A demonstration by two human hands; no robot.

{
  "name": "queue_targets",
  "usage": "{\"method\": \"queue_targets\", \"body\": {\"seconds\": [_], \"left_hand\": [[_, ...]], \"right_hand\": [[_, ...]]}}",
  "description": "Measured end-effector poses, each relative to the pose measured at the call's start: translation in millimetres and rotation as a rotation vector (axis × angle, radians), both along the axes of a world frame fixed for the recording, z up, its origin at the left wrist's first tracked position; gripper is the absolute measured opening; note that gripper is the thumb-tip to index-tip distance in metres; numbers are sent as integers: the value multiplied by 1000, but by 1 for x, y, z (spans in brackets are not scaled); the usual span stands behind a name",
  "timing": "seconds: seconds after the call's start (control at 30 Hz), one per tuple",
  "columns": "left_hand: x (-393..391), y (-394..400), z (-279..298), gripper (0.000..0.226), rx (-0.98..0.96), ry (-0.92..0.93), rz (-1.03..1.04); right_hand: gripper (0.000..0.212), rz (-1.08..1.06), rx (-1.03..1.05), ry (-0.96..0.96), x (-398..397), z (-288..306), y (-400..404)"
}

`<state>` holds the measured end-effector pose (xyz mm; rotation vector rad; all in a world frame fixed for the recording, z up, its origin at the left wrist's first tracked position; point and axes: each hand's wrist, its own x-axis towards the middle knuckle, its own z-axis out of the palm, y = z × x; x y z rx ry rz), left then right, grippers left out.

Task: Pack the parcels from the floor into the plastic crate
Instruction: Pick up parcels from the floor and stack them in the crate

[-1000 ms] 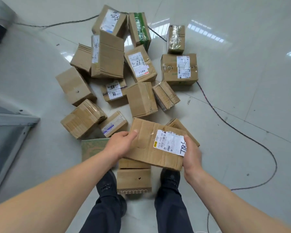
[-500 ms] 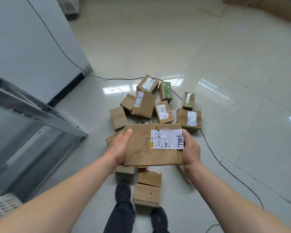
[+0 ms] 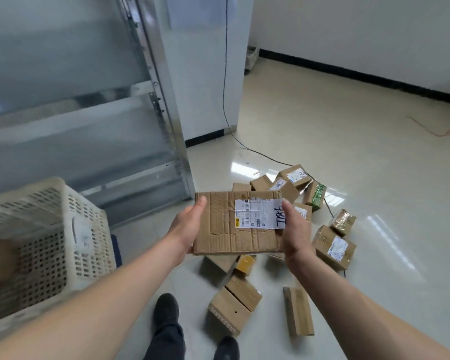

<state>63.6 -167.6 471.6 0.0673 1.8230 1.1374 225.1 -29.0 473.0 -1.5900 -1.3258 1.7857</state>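
Observation:
I hold a flat, creased cardboard parcel with a white shipping label level in front of me, well above the floor. My left hand grips its left edge, thumb on top. My right hand grips the right edge beside the label. The white perforated plastic crate stands at the left, apart from the parcel. Several more cardboard parcels lie scattered on the floor below and to the right of my hands.
A grey metal shelving unit rises behind the crate. A black cable runs across the glossy tile floor to the parcel pile. My dark shoes stand near a long box. A white wall with black skirting closes the far side.
I have lifted the labelled parcel up from the pile and turned left. The crate and shelving have come into view, and the floor parcels have slid to the lower right.

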Motion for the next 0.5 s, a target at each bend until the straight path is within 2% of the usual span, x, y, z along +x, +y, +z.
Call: {"method": "queue_targets", "body": {"seconds": [0.07,0.37,0.5], "left_hand": [[-5,-25,9,59,11,41,45],[-59,-148,31,63,80,33,182],[-97,-217,28,82,113,35,250]], "right_hand": [[38,49,-8,29,-15,6,-14],[35,271,52,58,-98,30,-114],[33,334,88,49,-145,36,-175]]}}
